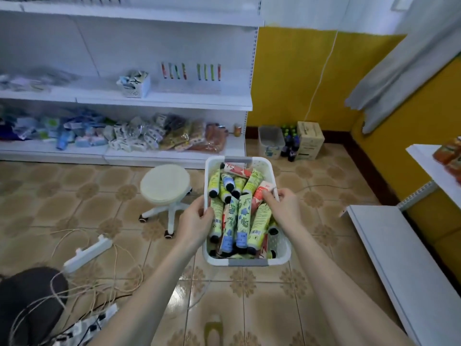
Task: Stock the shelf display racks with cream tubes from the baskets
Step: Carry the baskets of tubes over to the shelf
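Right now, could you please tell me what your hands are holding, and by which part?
Both hold the white basket of cream tubes: the left hand grips its left rim, the right hand its right rim, fingers curled over the edge.

basket (283, 245): white, grey handles | tubes (243, 221): green, blue, red floral prints, black caps | wall (287, 78): yellow

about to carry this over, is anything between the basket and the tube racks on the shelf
A white stool stands on the floor just left of the basket, in front of the shelf and roughly below the racks. A power strip lies farther left. Nothing else shows between them.
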`<action>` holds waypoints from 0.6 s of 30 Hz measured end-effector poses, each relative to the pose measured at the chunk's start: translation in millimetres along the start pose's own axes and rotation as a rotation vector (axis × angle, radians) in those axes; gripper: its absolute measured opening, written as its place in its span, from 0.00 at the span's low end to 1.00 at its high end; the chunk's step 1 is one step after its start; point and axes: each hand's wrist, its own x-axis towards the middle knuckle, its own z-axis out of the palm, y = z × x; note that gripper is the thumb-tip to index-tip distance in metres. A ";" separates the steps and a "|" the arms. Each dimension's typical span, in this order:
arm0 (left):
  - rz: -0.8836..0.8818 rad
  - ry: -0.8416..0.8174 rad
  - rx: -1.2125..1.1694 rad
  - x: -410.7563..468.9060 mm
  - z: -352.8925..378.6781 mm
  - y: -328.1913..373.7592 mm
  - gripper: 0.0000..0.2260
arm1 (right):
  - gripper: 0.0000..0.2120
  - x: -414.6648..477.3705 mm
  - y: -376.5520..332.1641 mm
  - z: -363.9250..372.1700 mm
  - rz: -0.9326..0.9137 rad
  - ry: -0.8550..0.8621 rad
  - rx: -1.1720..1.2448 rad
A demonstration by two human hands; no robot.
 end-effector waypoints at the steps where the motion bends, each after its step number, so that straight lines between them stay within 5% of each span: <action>1: 0.006 -0.009 -0.003 18.7 -2.1 5.7 0.12 | 0.10 16.1 -6.2 5.2 0.009 0.012 0.001; 18: 0.006 0.004 0.030 281.0 3.9 51.7 0.10 | 0.10 264.9 -78.5 60.0 0.012 0.020 -0.006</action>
